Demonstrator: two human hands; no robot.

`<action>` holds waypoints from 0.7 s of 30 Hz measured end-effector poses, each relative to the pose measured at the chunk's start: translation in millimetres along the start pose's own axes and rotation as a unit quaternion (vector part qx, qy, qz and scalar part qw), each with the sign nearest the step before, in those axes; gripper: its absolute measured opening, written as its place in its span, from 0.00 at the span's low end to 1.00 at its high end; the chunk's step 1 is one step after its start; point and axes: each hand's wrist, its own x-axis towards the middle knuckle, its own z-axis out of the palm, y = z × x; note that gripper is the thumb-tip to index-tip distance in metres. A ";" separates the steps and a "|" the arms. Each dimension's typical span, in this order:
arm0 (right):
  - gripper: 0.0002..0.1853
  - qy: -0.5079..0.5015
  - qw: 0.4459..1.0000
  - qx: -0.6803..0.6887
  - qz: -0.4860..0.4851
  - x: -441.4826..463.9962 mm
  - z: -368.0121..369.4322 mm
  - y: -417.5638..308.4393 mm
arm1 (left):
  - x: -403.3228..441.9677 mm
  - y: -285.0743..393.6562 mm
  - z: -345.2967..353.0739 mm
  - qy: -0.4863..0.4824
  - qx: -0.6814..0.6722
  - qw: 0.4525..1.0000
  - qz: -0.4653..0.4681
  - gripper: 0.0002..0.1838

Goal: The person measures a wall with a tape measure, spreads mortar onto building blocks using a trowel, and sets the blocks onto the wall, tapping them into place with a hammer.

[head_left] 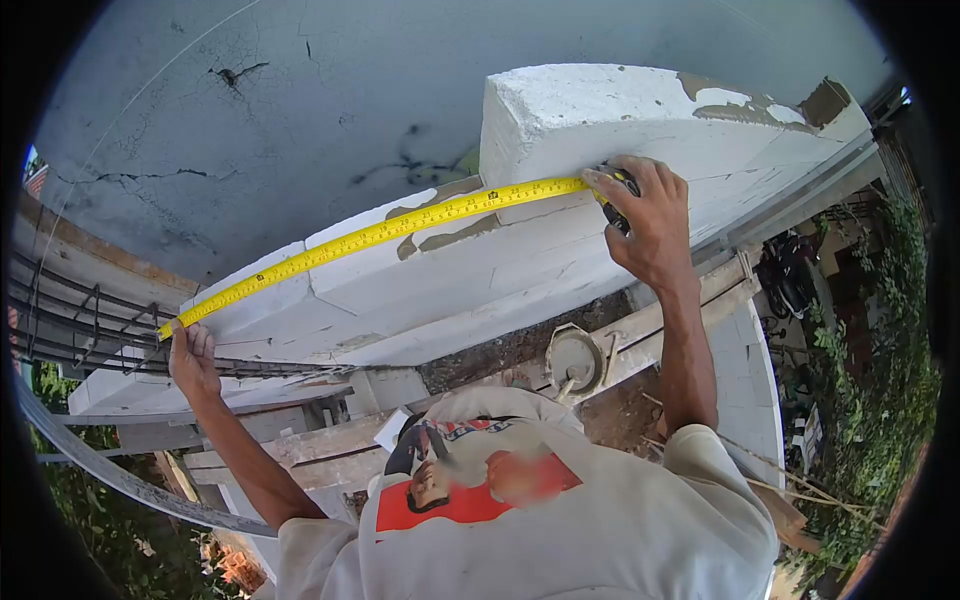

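A yellow tape measure [400,228] is stretched along the top of a white block wall [420,280]. My left hand [195,362] pinches the blade's end at the left, beside several steel reinforcing bars [95,318]. My right hand [648,215] is closed around the dark tape case, which its fingers partly hide. That hand is in front of a raised white block [560,120] on the wall. Grey mortar [455,232] smears the wall top below the blade.
A round bucket [578,358] of grey mix with a tool in it stands on wooden planks [640,350] below the wall. A cracked grey wall [280,110] rises behind. Curved metal pipe [150,490] runs at lower left, and greenery [890,380] grows at right.
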 end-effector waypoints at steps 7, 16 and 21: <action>0.36 0.034 0.999 0.033 0.017 -20.9 13.2 -14.2 | -1.7 22.3 -19.6 0.025 0.044 0.999 -0.015 0.28; 0.34 0.048 0.998 0.045 0.017 -21.5 16.5 -12.0 | -1.0 25.8 -18.4 0.004 0.028 0.999 -0.017 0.23; 0.34 0.039 0.997 0.055 0.020 -21.0 13.4 -10.5 | -7.5 28.7 -11.3 -0.023 0.017 1.000 -0.004 0.20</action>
